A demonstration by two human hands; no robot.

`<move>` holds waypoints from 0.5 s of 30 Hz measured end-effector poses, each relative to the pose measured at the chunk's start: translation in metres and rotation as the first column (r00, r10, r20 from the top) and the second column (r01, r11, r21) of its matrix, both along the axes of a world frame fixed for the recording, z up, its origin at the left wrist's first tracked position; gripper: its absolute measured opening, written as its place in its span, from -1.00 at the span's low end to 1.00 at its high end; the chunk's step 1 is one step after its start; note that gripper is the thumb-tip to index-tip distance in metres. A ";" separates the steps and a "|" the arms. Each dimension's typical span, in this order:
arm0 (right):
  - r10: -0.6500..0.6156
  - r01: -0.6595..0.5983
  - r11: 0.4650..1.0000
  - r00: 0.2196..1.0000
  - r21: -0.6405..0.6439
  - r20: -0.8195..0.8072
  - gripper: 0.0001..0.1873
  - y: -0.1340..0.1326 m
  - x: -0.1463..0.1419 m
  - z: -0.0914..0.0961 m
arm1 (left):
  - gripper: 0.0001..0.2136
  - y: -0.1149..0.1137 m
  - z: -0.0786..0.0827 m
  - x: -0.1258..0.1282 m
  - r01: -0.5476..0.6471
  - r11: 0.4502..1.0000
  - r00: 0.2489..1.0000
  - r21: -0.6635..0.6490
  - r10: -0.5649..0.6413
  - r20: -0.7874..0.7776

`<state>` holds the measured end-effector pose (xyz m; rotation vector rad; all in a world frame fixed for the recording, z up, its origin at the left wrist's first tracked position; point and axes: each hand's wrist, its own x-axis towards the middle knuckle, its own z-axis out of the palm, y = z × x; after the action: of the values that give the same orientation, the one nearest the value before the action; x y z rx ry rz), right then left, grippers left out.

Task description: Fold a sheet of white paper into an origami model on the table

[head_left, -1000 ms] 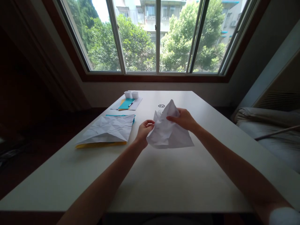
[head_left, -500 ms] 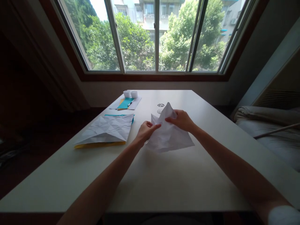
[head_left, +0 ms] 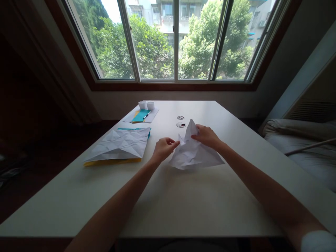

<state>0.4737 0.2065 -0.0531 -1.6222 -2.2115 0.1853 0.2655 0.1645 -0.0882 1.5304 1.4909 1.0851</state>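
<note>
Most fingers of the right hand [head_left: 207,136] are hidden behind the white sheet [head_left: 196,155], so only the thumb shows clearly on its near face; the forearms run off the bottom edge, and shade blurs the far left of the room. Two flat round pieces, a far one [head_left: 180,118] and a near one [head_left: 181,125], are too small to make out, the near one just beyond the sheet's raised point. On the left of the tabletop [head_left: 189,206] lies a stack of creased paper [head_left: 122,141], its blue and yellow layers mostly covered by white; farther back are a blue card [head_left: 141,116], a pen [head_left: 147,115] and two white boxes [head_left: 146,105]. The sheet is over the middle of the tabletop, between both hands. The right grip pinches its upper right part; the left hand [head_left: 164,149] has thumb and forefinger narrowed at its left edge, though whether paper is caught between them cannot be told.
</note>
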 end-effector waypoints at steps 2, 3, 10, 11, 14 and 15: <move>0.032 -0.032 0.999 0.999 0.000 0.021 -0.73 -0.006 -0.006 0.002 | -0.70 0.003 -0.003 0.001 0.014 0.999 0.998 0.052 -0.011 -0.062; 0.032 -0.032 0.999 0.999 0.009 0.033 -0.69 -0.010 -0.009 0.002 | -0.73 0.004 -0.005 0.002 0.023 0.998 0.997 0.056 -0.018 -0.074; -0.091 -0.023 0.872 0.974 0.489 0.208 -0.55 -0.036 -0.028 0.005 | -0.91 0.007 -0.015 0.003 0.035 0.999 0.998 -0.008 -0.035 -0.059; -0.024 -0.100 0.881 0.967 0.462 0.255 -0.59 -0.037 -0.030 0.004 | -0.93 0.007 -0.015 0.004 0.035 0.999 0.998 -0.011 -0.036 -0.054; 0.263 -0.358 0.906 0.893 0.224 0.366 -0.72 -0.033 -0.032 -0.005 | -0.94 0.008 -0.017 0.007 0.026 1.000 0.999 -0.003 -0.026 -0.042; 0.331 -0.407 0.902 0.867 0.146 0.371 -0.75 -0.031 -0.033 -0.009 | -0.92 0.009 -0.017 0.008 0.022 1.000 0.999 0.004 -0.022 -0.038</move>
<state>0.4411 0.1754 -0.0622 -1.1612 -2.6830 -0.2518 0.2731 0.1732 -0.1053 1.5747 1.4946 1.0535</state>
